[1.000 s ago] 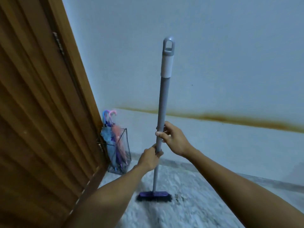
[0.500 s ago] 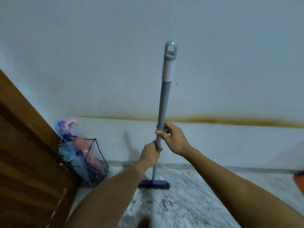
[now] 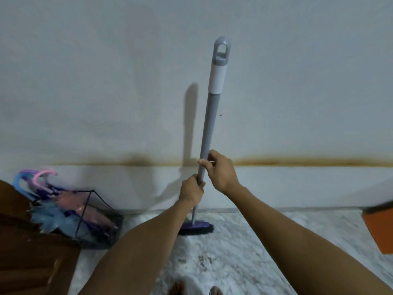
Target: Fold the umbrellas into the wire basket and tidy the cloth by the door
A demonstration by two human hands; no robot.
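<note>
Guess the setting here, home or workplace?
Probably a home entryway: a wooden door beside a wire basket of folded umbrellas, marble floor, and both hands gripping a broom by a stained wall.

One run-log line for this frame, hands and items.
left hand: grips broom | right hand: grips broom higher | umbrellas: folded in basket | cloth: unseen

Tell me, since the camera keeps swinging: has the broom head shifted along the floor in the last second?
Cannot tell. The broom head sits near the foot of the wall, right of the wire basket, much as before. The head camera turned right, so small slides are masked.
</note>
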